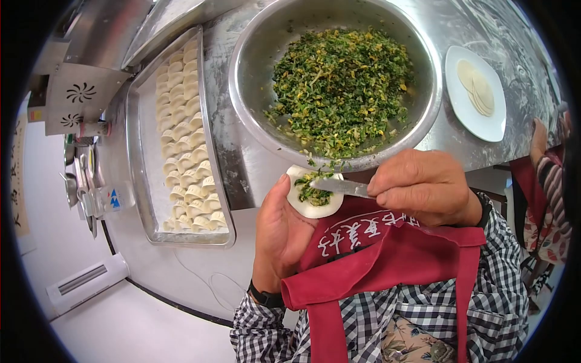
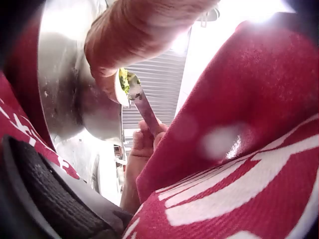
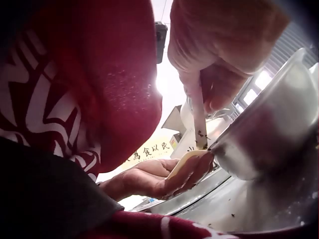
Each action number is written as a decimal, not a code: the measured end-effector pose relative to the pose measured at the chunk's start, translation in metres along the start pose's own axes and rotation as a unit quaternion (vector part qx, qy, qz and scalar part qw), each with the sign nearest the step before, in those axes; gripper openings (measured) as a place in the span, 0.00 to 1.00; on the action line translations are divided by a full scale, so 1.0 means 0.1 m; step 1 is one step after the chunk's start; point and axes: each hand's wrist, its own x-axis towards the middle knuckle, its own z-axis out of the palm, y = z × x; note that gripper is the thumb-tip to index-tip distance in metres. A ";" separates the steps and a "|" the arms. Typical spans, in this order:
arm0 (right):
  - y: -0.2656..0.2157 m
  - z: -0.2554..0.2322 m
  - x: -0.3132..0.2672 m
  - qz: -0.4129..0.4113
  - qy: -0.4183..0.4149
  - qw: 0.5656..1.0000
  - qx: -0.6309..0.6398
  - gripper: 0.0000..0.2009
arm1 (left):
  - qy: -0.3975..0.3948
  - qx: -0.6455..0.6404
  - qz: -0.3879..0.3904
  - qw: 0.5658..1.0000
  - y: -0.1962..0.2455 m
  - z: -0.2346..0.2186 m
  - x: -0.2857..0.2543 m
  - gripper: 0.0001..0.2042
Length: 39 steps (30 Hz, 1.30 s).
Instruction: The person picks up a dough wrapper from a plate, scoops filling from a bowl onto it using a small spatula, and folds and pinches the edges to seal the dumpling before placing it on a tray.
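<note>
My left hand [image 1: 279,233] cradles a round white dough wrapper [image 1: 315,210] on its palm and fingers, the thumb at its left edge. Chopped green and yellow filling [image 1: 316,195] lies in the middle of the wrapper. From the right, my right hand [image 1: 423,189] pinches a flat metal spatula [image 1: 348,187], whose tip touches the filling. In the right wrist view the spatula [image 3: 199,119] points down onto the wrapper [image 3: 187,160]. The left wrist view shows the spatula [image 2: 144,109] against the filling from the other side.
A large steel bowl [image 1: 245,115] of chopped filling stands just beyond my hands. Left of it is a metal tray [image 1: 145,199] with rows of folded dumplings. A white plate [image 1: 469,118] with several wrappers lies right. Another person's hand [image 1: 538,139] shows at the far right.
</note>
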 end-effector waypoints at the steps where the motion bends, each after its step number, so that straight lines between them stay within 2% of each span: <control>1: -0.01 0.01 -0.01 -0.014 -0.010 1.000 0.007 0.03 | 0.000 -0.004 0.001 1.000 0.00 0.01 0.00 0.19; 3: -0.02 -0.02 -0.01 -0.001 -0.002 1.000 0.012 0.04 | 0.008 0.004 0.006 1.000 -0.01 0.00 0.00 0.19; 6: -0.01 -0.09 -0.06 0.065 0.069 0.995 0.000 0.05 | 0.014 0.016 0.012 1.000 -0.01 0.03 0.00 0.19; 12: 0.00 -0.09 -0.16 0.088 0.068 0.994 -0.018 0.05 | 0.014 0.013 0.010 1.000 -0.02 0.03 0.01 0.19; 18: -0.02 0.02 -0.17 0.035 0.059 0.998 0.015 0.05 | 0.020 0.015 0.001 1.000 -0.03 0.00 0.00 0.19; 24: 0.01 0.02 -0.10 0.099 0.089 0.991 0.015 0.04 | 0.016 0.010 0.002 1.000 -0.03 0.03 0.00 0.19; 34: 0.06 0.07 -0.05 0.051 0.061 0.997 0.011 0.05 | 0.023 0.018 0.006 1.000 -0.01 0.01 0.00 0.20; 36: 0.04 0.06 -0.04 0.047 0.031 0.998 0.029 0.05 | 0.015 0.010 0.001 1.000 -0.01 -0.03 0.01 0.20; 39: 0.06 0.04 -0.03 0.086 0.078 0.993 0.000 0.05 | 0.014 0.007 0.003 1.000 0.00 0.02 0.00 0.19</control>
